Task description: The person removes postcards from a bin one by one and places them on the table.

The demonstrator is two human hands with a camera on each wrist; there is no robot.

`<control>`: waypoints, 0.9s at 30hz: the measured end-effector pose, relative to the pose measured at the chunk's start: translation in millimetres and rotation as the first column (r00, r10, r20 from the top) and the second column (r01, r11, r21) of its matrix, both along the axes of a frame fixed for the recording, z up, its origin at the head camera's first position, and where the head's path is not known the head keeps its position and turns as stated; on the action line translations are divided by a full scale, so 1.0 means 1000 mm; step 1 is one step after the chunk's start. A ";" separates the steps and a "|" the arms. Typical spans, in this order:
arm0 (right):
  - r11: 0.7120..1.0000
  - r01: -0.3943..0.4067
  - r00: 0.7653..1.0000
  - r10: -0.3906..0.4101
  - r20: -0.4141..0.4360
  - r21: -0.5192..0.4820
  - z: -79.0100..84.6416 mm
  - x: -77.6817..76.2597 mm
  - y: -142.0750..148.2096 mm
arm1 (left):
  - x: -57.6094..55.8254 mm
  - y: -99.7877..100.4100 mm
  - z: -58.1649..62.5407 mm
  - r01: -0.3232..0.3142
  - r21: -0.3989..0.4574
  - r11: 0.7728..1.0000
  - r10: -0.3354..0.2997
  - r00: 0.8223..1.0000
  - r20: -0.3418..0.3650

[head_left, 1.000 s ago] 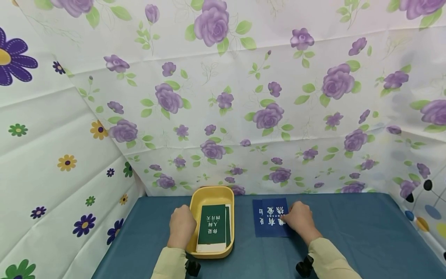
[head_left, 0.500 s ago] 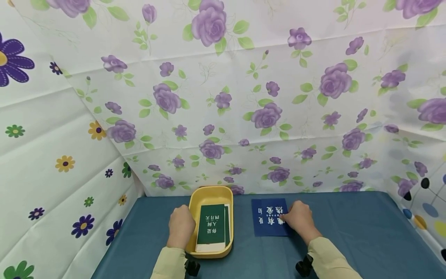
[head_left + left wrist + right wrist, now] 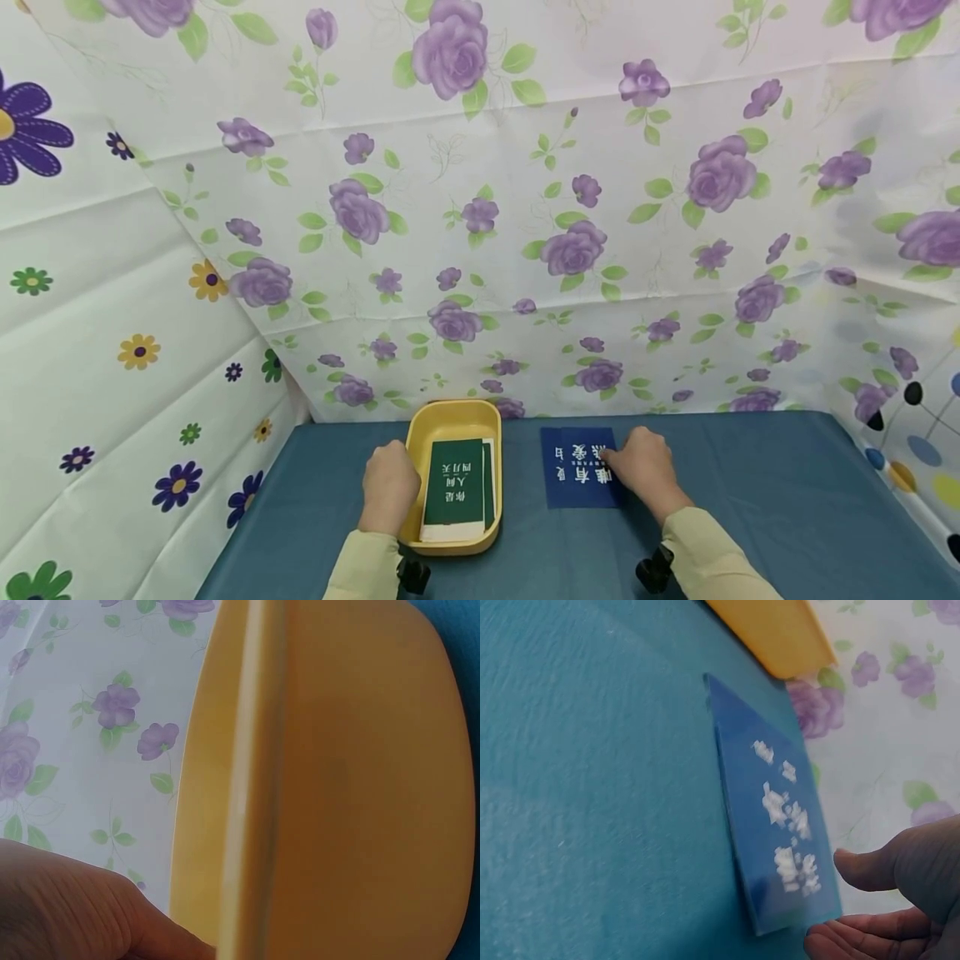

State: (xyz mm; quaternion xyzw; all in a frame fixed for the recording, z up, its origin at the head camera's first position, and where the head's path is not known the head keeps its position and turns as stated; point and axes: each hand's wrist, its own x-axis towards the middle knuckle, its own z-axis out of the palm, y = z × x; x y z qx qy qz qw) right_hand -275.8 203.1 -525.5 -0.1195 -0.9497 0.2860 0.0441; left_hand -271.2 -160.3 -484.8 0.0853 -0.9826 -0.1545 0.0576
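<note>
My left hand [image 3: 392, 483] grips the left rim of a yellow plastic basin [image 3: 491, 533]; the left wrist view shows the thumb against one side of the basin wall [image 3: 360, 780], the other fingers hidden. Inside the basin lies a green booklet [image 3: 457, 483] with white characters, overlapping others. To the right, a thin blue booklet [image 3: 581, 492] with white characters lies on the table, a second blue edge showing at its left. My right hand [image 3: 643, 467] is at its right edge. In the right wrist view its fingers touch the corner of the blue booklet [image 3: 769, 847], and the thumb stands raised apart.
A blue-grey cloth [image 3: 750, 492] covers the table. Behind it hangs a white curtain [image 3: 510, 375] printed with purple roses, and another flowered sheet [image 3: 202, 400] closes off the left side.
My right hand's thumb and fingertips have shifted slightly at the blue booklet's edge, and the thumb now stands off the cover. The left hand and basin stay in place.
</note>
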 end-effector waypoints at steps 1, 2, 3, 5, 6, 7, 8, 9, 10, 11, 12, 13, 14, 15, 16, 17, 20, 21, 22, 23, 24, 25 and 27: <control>1.000 -0.005 1.000 0.005 -0.010 -0.001 0.003 0.000 -0.001 | 0.000 0.000 0.000 0.001 0.000 1.000 -0.001 1.000 -0.001; 1.000 -0.011 1.000 0.011 -0.020 -0.001 0.006 0.000 -0.003 | 0.000 0.001 0.000 0.002 -0.001 1.000 -0.002 1.000 -0.002; 1.000 -0.017 0.999 0.018 -0.030 0.003 0.009 0.000 -0.004 | 0.000 0.001 0.000 0.005 -0.002 1.000 -0.005 1.000 -0.003; 0.999 -0.029 0.999 0.030 -0.044 0.012 0.016 0.001 -0.009 | 0.000 0.001 0.000 0.008 -0.002 1.000 -0.008 1.000 -0.004; 0.999 -0.034 0.998 0.034 -0.047 0.014 0.020 0.001 -0.012 | 0.000 0.002 0.001 0.010 -0.004 1.000 -0.010 1.000 -0.006; 0.999 -0.037 0.998 0.037 -0.047 0.012 0.024 0.001 -0.015 | 0.000 0.002 0.001 0.011 -0.006 1.000 -0.011 1.000 -0.008; 0.999 -0.039 0.998 0.039 -0.042 0.010 0.029 0.001 -0.019 | 0.000 0.002 0.002 0.013 -0.009 1.000 -0.013 1.000 -0.011; 0.999 -0.043 0.998 0.043 -0.042 0.009 0.033 0.000 -0.023 | 0.001 0.002 0.002 0.013 -0.011 1.000 -0.013 1.000 -0.012; 0.999 -0.046 0.998 0.046 -0.041 -0.001 0.037 0.001 -0.028 | 0.001 0.002 0.003 0.013 -0.011 1.000 -0.013 1.000 -0.013; 0.999 -0.051 0.998 0.051 -0.040 -0.008 0.041 0.001 -0.033 | 0.001 0.002 0.003 0.013 -0.012 1.000 -0.013 1.000 -0.014; 0.998 -0.058 0.997 0.057 -0.043 -0.015 0.045 0.001 -0.039 | 0.002 0.002 0.003 0.011 -0.013 1.000 -0.011 1.000 -0.011; 0.997 -0.070 0.996 0.069 -0.050 -0.019 0.050 0.001 -0.045 | 0.002 0.001 0.004 0.009 -0.011 1.000 -0.009 1.000 -0.007; 0.996 -0.083 0.995 0.081 -0.059 -0.019 0.054 0.002 -0.051 | 0.002 0.001 0.004 0.008 -0.007 1.000 -0.008 1.000 -0.001; 0.995 -0.093 0.993 0.092 -0.068 -0.020 0.058 0.002 -0.057 | 0.002 0.000 0.004 0.007 -0.002 1.000 -0.007 1.000 0.007; 0.994 -0.103 0.992 0.101 -0.074 -0.021 0.062 0.003 -0.064 | 0.002 0.000 0.004 0.006 0.000 1.000 -0.006 1.000 0.013; 0.993 -0.116 0.990 0.114 -0.081 -0.020 0.065 0.003 -0.070 | 0.002 0.000 0.004 0.006 0.002 1.000 -0.006 1.000 0.019; 0.987 -0.150 0.986 0.145 -0.080 -0.053 0.071 0.005 -0.090 | 0.001 -0.001 0.004 0.005 0.006 1.000 -0.005 1.000 0.028; 0.985 -0.157 0.986 0.152 -0.074 -0.070 0.072 0.005 -0.096 | 0.001 -0.001 0.003 0.006 0.008 1.000 -0.006 1.000 0.028; 0.982 -0.166 0.985 0.160 -0.070 -0.086 0.072 0.006 -0.102 | 0.001 -0.001 0.003 0.007 0.008 1.000 -0.007 1.000 0.027; 0.979 -0.173 0.984 0.167 -0.064 -0.106 0.073 0.006 -0.108 | 0.001 -0.001 0.003 0.009 0.010 1.000 -0.009 1.000 0.025; 0.977 -0.178 0.983 0.171 -0.060 -0.121 0.073 0.007 -0.113 | 0.001 -0.001 0.003 0.010 0.012 1.000 -0.010 1.000 0.024; 0.975 -0.184 0.982 0.177 -0.063 -0.126 0.073 0.007 -0.119 | 0.001 -0.001 0.003 0.012 0.015 1.000 -0.012 1.000 0.023; 0.970 -0.203 0.978 0.194 -0.074 -0.135 0.072 0.008 -0.129 | 0.001 0.000 0.003 0.013 0.014 1.000 -0.013 1.000 0.021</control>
